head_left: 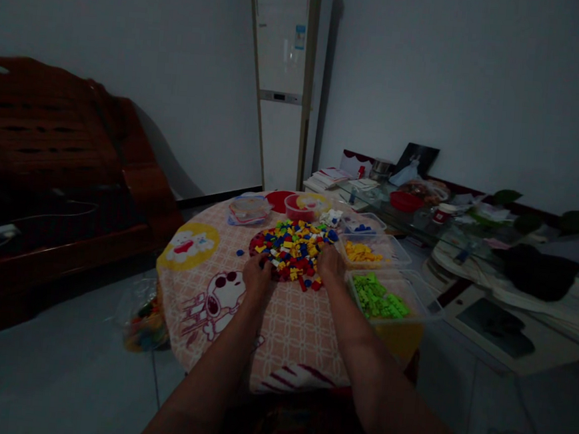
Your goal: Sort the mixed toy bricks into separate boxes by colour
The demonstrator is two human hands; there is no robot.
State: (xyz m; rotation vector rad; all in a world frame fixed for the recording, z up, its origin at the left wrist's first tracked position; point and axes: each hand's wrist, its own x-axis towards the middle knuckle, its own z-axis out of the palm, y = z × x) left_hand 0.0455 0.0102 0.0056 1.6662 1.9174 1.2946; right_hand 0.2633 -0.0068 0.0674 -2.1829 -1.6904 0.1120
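A pile of mixed toy building bricks [295, 244] in red, yellow, blue and green lies on the round cloth-covered table [305, 332]. At the pile's left edge is my left hand [258, 273], its fingers curled near a small dark spot; I cannot make out what they hold. My right hand [330, 263] is closed at the right edge of the pile, its fingertips mostly hidden. Beside it stand clear boxes, one with green bricks [378, 297] and one with yellow bricks [361, 252]. Farther back, a box holds a few blue bricks [363, 229], next to white bricks [331, 217].
Stacked plastic lids [248, 209] and a round clear tub [303, 208] stand at the table's back. One blue brick [240, 252] lies left of the pile. A cluttered glass table [420, 217] is at right, a wooden bench [74, 153] at left, a bag [145, 326] on the floor.
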